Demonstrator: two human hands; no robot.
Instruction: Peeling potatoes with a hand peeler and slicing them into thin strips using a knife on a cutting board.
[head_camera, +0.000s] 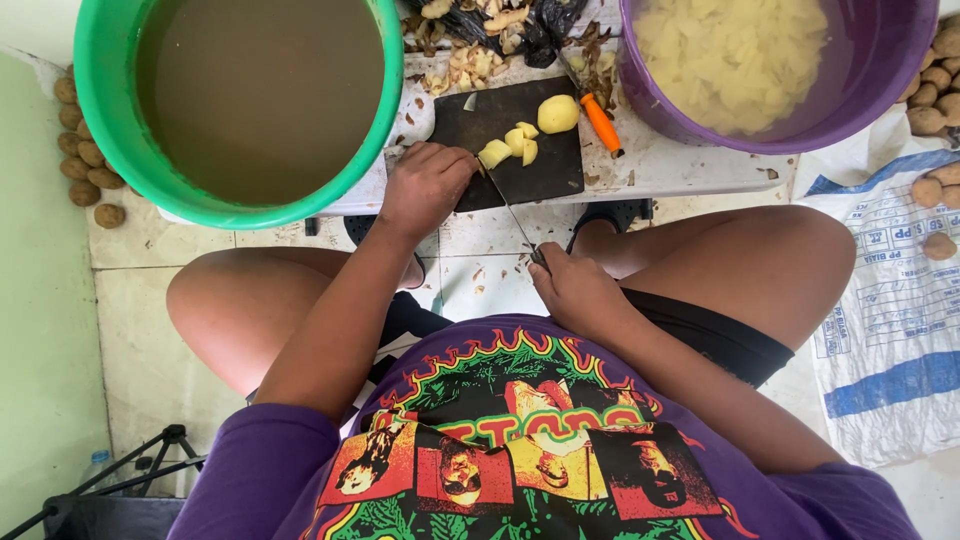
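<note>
Several pale potato pieces (510, 146) are laid on a dark board (540, 170), just beyond the left hand (425, 188). That hand is curled, knuckles up, with its fingertips pressed on the board's near left corner beside the nearest piece. A larger peeled potato (558, 113) is set on the board's far side, past the pieces. A knife (515, 215) is gripped in the right hand (575, 290), which is closed round the handle near the body; the thin blade is angled forward and left, its tip reaching the cut pieces close to the left fingers.

An orange peeler (602, 124) is placed just off the board's far right corner, well ahead of the right hand. Peelings (470, 60) are heaped beyond the board. A green tub (110, 110) of murky water is stood ahead of and to the left of the left hand; a purple tub (880, 70) filled with cut potato in water is stood ahead of and to the right of the right hand. Unpeeled potatoes (85, 155) are scattered left of the green tub, and more are seen far right. A white woven sack (890, 330) with blue bands and blue print is spread flat on the floor, right of the right hand.
</note>
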